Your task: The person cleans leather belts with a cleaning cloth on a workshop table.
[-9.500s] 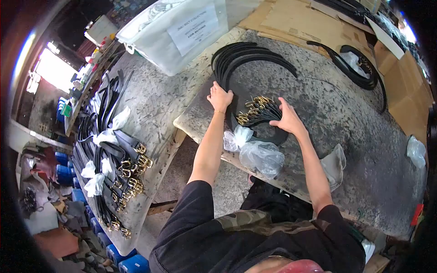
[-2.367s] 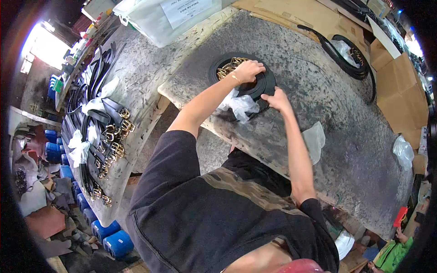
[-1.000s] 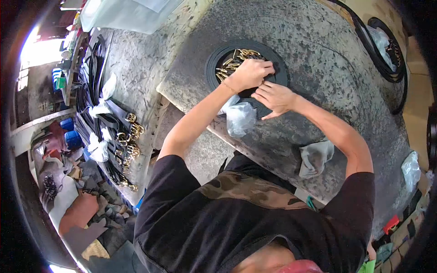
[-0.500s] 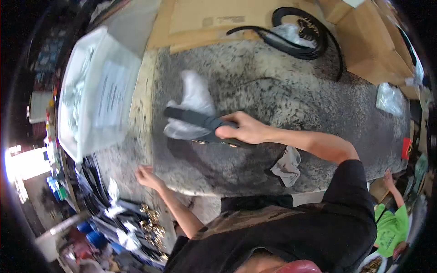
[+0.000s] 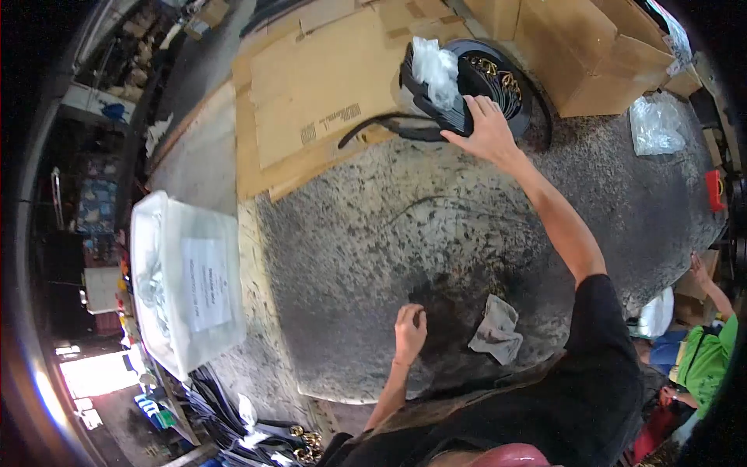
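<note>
My right hand (image 5: 492, 134) is at the far side of the worktable, its thumb and fingers spread against the near end of a folded black belt (image 5: 453, 117). Crumpled clear plastic (image 5: 436, 70) wraps part of this belt. Just behind lies a coil of black belts (image 5: 534, 117) with gold-coloured buckles (image 5: 498, 76) inside the ring. My left hand (image 5: 410, 331) hovers over the near part of the table with its fingers curled in and nothing visible in them. To its right is a crumpled grey cloth (image 5: 496, 329).
Flattened cardboard (image 5: 311, 101) covers the far left of the worktable (image 5: 366, 257). An open carton (image 5: 580, 58) and a clear plastic bag (image 5: 657, 124) are at the right. A white bin (image 5: 229, 311) stands left; more black belts (image 5: 210, 405) lie below it. A person in green (image 5: 704, 366) is at lower right.
My right hand has carried the black belt and its plastic from mid-table to the coil at the far side, and its grip has opened. My left hand has moved right, over the table.
</note>
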Available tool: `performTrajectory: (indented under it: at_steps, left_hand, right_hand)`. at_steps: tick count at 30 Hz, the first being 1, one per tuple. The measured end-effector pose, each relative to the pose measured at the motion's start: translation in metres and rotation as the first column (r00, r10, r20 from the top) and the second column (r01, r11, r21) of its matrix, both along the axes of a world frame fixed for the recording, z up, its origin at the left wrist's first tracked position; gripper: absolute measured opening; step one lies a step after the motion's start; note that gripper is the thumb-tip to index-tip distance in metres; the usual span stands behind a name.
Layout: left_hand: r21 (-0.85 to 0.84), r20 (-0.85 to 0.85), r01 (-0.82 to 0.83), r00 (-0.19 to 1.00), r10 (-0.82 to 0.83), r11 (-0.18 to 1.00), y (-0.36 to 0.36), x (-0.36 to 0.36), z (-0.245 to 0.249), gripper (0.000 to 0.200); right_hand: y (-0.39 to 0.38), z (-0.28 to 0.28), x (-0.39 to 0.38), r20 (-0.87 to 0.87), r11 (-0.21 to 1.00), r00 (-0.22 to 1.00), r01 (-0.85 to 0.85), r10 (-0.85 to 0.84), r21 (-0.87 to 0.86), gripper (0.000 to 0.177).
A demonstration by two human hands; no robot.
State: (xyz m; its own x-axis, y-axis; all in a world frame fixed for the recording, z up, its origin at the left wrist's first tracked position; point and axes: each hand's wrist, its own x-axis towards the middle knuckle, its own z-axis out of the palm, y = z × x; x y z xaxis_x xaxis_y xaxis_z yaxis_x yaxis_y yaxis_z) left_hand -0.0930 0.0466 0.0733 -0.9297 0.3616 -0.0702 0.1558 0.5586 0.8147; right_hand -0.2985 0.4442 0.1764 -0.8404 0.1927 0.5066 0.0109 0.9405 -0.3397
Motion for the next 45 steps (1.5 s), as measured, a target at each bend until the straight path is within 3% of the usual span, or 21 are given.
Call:
performTrajectory:
  at_steps: [1, 4, 6, 10, 13, 15, 17, 18, 19, 20, 22, 25, 26, 28, 30, 32, 34, 36, 38, 39, 45]
  left_hand:
    - [-0.06, -0.012, 0.031, 0.999, -0.031, 0.998, -0.002, 0.003, -0.002, 0.011]
    - [-0.161, -0.007, 0.074, 0.997, -0.076, 0.984, -0.024, 0.018, -0.024, 0.014]
    - [-0.213, -0.006, 0.07, 0.997, -0.073, 0.975, -0.03, 0.028, -0.031, 0.014]
    - [-0.327, -0.08, 0.108, 0.987, -0.141, 0.939, -0.021, 0.027, -0.03, 0.016]
    - [-0.419, -0.017, 0.106, 0.992, -0.125, 0.902, -0.017, 0.023, -0.038, 0.017]
    - [-0.471, 0.049, 0.086, 0.996, -0.071, 0.878, -0.013, 0.016, -0.036, 0.021]
    - [-0.469, 0.061, 0.072, 0.997, -0.05, 0.88, -0.015, 0.01, -0.044, 0.022]
    - [-0.48, 0.079, 0.059, 0.997, -0.023, 0.875, -0.016, 0.008, -0.049, 0.022]
    - [-0.469, 0.079, 0.07, 0.996, -0.037, 0.88, -0.017, 0.006, -0.05, 0.022]
    - [-0.509, 0.081, 0.098, 0.995, -0.066, 0.855, -0.017, 0.004, -0.05, 0.023]
    - [-0.544, 0.082, 0.136, 0.991, -0.109, 0.828, -0.017, -0.005, -0.045, 0.024]
    - [-0.375, 0.172, 0.192, 0.976, -0.135, 0.907, -0.037, -0.009, -0.042, 0.024]
    - [-0.281, 0.189, 0.193, 0.972, -0.143, 0.94, -0.043, -0.01, -0.05, 0.024]
    - [-0.086, 0.196, 0.242, 0.955, -0.222, 0.966, -0.06, -0.013, -0.065, 0.022]
    - [-0.04, 0.228, 0.241, 0.947, -0.227, 0.97, -0.077, -0.008, -0.063, 0.021]
    - [0.006, 0.262, 0.246, 0.935, -0.239, 0.969, -0.102, 0.006, -0.058, 0.022]
    - [-0.009, 0.003, 0.373, 0.928, -0.373, 0.928, -0.127, 0.024, -0.059, 0.028]
    - [-0.047, 0.097, 0.459, 0.886, -0.454, 0.887, -0.154, 0.045, -0.064, 0.039]
    - [-0.188, -0.035, 0.546, 0.827, -0.561, 0.817, -0.174, 0.068, -0.056, 0.044]
    - [-0.267, -0.019, 0.6, 0.779, -0.627, 0.754, -0.182, 0.071, -0.053, 0.051]
    - [-0.22, 0.085, 0.669, 0.738, -0.67, 0.709, -0.186, 0.057, -0.052, 0.053]
  right_hand:
    - [0.017, -0.021, -0.013, -0.028, 1.0, 1.0, 0.012, -0.012, -0.012, 0.087]
    - [0.059, -0.092, -0.047, 0.315, 0.987, 0.94, 0.097, -0.132, 0.126, 0.095]
    - [0.07, -0.115, -0.049, 0.595, 0.988, 0.791, 0.079, -0.141, 0.13, 0.096]
    - [0.061, -0.133, -0.047, 0.547, 0.986, 0.821, 0.147, -0.167, 0.08, 0.097]
    - [0.032, -0.122, -0.015, 0.294, 0.953, 0.912, 0.303, -0.286, -0.011, 0.095]
    - [-0.006, -0.116, 0.018, 0.137, 0.952, 0.952, 0.288, -0.274, -0.099, 0.094]
    - [-0.06, -0.123, 0.068, 0.165, 0.967, 0.969, 0.207, -0.181, -0.151, 0.081]
    - [-0.091, -0.132, 0.097, 0.31, 0.958, 0.943, 0.19, -0.117, -0.215, 0.069]
    - [-0.125, -0.132, 0.13, 0.185, 0.952, 0.976, 0.16, -0.113, -0.261, 0.064]
    - [-0.156, -0.133, 0.166, 0.105, 0.903, 0.994, 0.057, -0.013, -0.425, 0.05]
    - [-0.22, -0.114, 0.23, 0.16, 0.84, 0.987, 0.058, 0.034, -0.539, 0.048]
    - [-0.312, -0.105, 0.319, 0.192, 0.818, 0.947, -0.107, 0.257, -0.565, 0.043]
    - [-0.326, -0.101, 0.331, 0.203, 0.82, 0.949, -0.089, 0.242, -0.565, 0.043]
    - [-0.345, -0.098, 0.352, 0.16, 0.795, 0.868, -0.338, 0.47, -0.503, 0.037]
    - [-0.354, -0.099, 0.357, 0.292, 0.786, 0.777, -0.379, 0.557, -0.489, 0.033]
    - [-0.358, -0.092, 0.359, 0.402, 0.807, 0.74, -0.318, 0.54, -0.498, 0.032]
    - [-0.364, -0.091, 0.359, 0.517, 0.857, 0.725, -0.198, 0.455, -0.476, 0.03]
    - [-0.371, -0.09, 0.367, 0.511, 0.85, 0.757, -0.109, 0.407, -0.516, 0.03]
    - [-0.38, -0.092, 0.374, 0.49, 0.817, 0.799, -0.003, 0.349, -0.576, 0.031]
    - [-0.385, -0.096, 0.378, 0.452, 0.817, 0.833, 0.0, 0.319, -0.577, 0.031]
    - [-0.383, -0.11, 0.364, 0.407, 0.659, 0.818, 0.045, 0.407, -0.751, 0.03]
